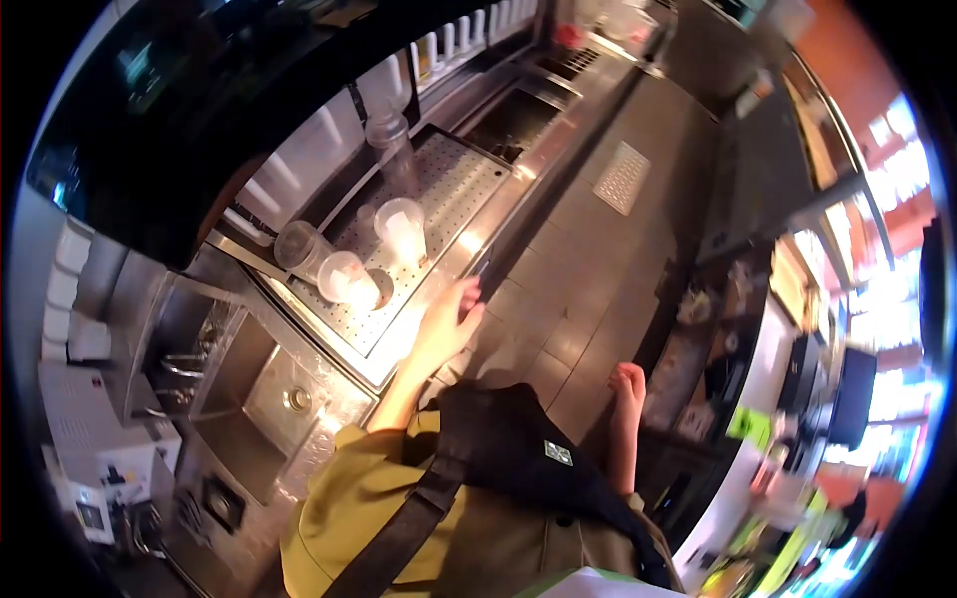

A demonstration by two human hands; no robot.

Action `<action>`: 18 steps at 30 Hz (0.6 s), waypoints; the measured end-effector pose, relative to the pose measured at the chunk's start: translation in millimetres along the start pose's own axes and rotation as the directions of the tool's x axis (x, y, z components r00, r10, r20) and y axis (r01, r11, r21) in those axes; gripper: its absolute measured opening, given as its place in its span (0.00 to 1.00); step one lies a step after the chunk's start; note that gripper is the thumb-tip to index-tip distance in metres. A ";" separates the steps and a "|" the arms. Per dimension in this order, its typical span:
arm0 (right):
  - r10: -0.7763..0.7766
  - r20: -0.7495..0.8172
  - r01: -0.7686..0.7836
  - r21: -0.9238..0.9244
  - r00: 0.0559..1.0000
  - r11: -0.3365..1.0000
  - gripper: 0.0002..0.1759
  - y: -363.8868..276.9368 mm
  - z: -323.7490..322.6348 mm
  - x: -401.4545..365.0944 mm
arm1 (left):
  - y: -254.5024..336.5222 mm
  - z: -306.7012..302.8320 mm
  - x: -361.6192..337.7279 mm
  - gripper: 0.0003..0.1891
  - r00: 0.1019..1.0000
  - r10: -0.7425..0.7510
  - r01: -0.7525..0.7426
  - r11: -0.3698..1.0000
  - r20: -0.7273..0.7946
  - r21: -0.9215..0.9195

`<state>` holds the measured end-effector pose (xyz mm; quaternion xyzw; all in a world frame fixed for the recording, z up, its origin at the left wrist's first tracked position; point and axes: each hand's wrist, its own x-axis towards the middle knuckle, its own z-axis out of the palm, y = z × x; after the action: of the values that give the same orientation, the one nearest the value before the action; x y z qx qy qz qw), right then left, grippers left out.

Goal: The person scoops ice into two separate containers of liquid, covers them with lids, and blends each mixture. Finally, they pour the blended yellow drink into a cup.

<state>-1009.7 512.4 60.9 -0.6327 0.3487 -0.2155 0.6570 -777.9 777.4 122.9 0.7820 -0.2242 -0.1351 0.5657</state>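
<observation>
Beside left hand (451, 317), one tray (459, 184), three cups (402, 231)

Three clear plastic cups (402, 231) — lidless, clustered — standing on the perforated steel tray (457, 181)

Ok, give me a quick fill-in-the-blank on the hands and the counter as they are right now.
1. The left hand is at the counter edge, beside the clear plastic ____ on the perforated tray.
2. The tray's metal surface is dotted with small ____.
3. The right hand is ____ from the tray than the left hand.
4. The sleeve on the left arm is ____.

Missing words: cups; holes; farther; yellow.
</observation>
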 end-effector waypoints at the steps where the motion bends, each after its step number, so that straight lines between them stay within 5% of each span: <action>1: 0.034 0.003 -0.034 0.044 0.999 0.998 0.07 3.5 -9.9 31.2 | 4.6 7.9 36.1 0.24 0.987 0.038 -0.037 0.999 -0.156 0.011; 2: 0.049 0.042 -0.052 0.073 0.998 0.996 0.07 4.1 -17.0 66.1 | 7.5 14.6 76.8 0.25 0.948 0.092 -0.084 0.996 -0.304 0.038; 4: 0.094 0.145 -0.100 0.035 0.985 0.994 0.06 4.4 -21.1 145.9 | -17.9 -6.0 176.0 0.27 0.682 0.244 -0.219 0.968 -0.690 0.126; 7: 0.043 0.407 0.003 -0.110 0.913 0.994 0.08 -37.4 29.8 259.1 | -25.3 -67.4 287.4 0.35 0.239 0.096 0.151 0.979 -0.966 0.135; 8: 0.120 0.506 -0.098 -0.069 0.854 0.993 0.08 -41.8 53.8 297.6 | -83.0 -95.8 330.3 0.36 0.018 0.387 0.240 0.893 -0.922 0.380; 9: 0.184 0.613 -0.168 -0.084 0.769 0.982 0.09 -41.6 78.3 332.2 | -99.2 -104.9 353.1 0.35 -0.020 0.267 0.312 0.917 -0.963 0.248; 10: 0.178 0.692 -0.113 -0.138 0.700 0.984 0.08 -54.7 108.7 354.0 | -101.9 -111.7 360.7 0.35 0.121 0.029 0.379 0.923 -0.992 0.073; 12: 0.161 0.847 -0.041 -0.163 0.507 0.986 0.06 -76.8 168.4 394.8 | -123.4 -108.8 376.2 0.31 0.079 0.078 0.431 0.896 -0.994 0.104; 15: 0.246 0.933 -0.087 -0.231 0.264 0.969 0.08 -91.9 250.2 429.7 | -128.0 -97.0 367.1 0.28 -0.059 0.490 0.330 0.832 -0.870 0.447; 16: 0.279 0.933 -0.094 -0.264 0.227 0.960 0.09 -98.1 277.9 438.6 | -92.5 -74.9 363.3 0.24 -0.151 0.460 0.238 0.876 -0.875 0.419; 17: 0.315 0.934 -0.192 -0.283 0.168 0.940 0.09 -95.0 304.2 447.3 | -80.4 -52.3 355.9 0.23 -0.136 0.314 -0.009 0.948 -0.940 0.318; 18: 0.354 0.929 -0.290 -0.312 0.108 0.905 0.09 -85.4 328.3 457.1 | -53.2 -17.6 343.3 0.23 -0.103 0.113 0.103 0.989 -0.988 0.103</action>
<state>-452.8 395.8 45.5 -0.5479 -0.0131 0.3907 0.7396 -462.9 632.9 92.8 0.6613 0.2582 0.5093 0.4865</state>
